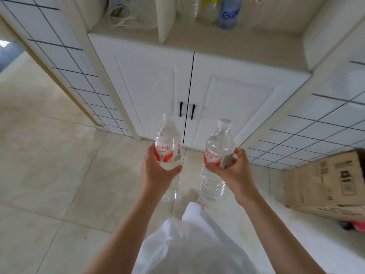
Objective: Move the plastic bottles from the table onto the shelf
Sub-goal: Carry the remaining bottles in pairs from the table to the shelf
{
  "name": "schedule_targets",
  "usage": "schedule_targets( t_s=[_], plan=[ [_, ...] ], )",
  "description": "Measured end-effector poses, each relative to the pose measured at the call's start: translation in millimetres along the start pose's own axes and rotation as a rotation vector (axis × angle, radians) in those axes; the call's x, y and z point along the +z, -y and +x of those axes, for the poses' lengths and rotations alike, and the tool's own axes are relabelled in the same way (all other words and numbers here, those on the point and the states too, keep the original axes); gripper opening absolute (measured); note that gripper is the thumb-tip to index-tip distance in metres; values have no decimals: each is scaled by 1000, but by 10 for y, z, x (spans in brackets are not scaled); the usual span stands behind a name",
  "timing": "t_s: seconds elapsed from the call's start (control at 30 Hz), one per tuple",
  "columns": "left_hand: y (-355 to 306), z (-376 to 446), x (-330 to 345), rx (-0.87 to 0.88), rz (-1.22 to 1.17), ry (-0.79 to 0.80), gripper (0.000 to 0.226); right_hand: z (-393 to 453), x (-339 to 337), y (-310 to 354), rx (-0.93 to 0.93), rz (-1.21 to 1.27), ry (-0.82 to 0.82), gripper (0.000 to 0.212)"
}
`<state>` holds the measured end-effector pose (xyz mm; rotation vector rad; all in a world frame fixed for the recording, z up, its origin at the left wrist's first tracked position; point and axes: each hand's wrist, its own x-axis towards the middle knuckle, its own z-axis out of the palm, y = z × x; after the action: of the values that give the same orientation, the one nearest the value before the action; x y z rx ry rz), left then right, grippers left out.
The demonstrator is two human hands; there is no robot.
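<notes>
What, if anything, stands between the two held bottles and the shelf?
Nothing visible. The left hand and right hand each hold a bottle before the cupboard; the shelf above has bare room.

Two bare forearms are seen reaching in from the near edge, with no sleeves, watch or jewellery visible on them down to the wrists. The left hand (pixel 156 171) and the right hand (pixel 235 171) are ungloved. Between the forearms, loose white trousers (pixel 189 240) of a soft, slightly creased fabric are worn, and past the far hem of one leg a pale shoe (pixel 201 201) is partly seen, its details blurred.
</notes>
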<state>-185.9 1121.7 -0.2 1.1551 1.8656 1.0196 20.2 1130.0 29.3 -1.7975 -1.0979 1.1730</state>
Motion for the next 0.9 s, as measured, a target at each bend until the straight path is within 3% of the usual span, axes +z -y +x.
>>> schedule_targets(
  t_s=[0.63, 0.9],
  plan=[
    [-1949, 1541, 1661, 267, -21, 77, 76, 2051, -1363, 1185, -171, -34, -70, 88],
    [-2738, 2269, 2027, 423, -38, 133, 73, 2764, -1630, 1801, -306, 5, -241, 84]
  ],
)
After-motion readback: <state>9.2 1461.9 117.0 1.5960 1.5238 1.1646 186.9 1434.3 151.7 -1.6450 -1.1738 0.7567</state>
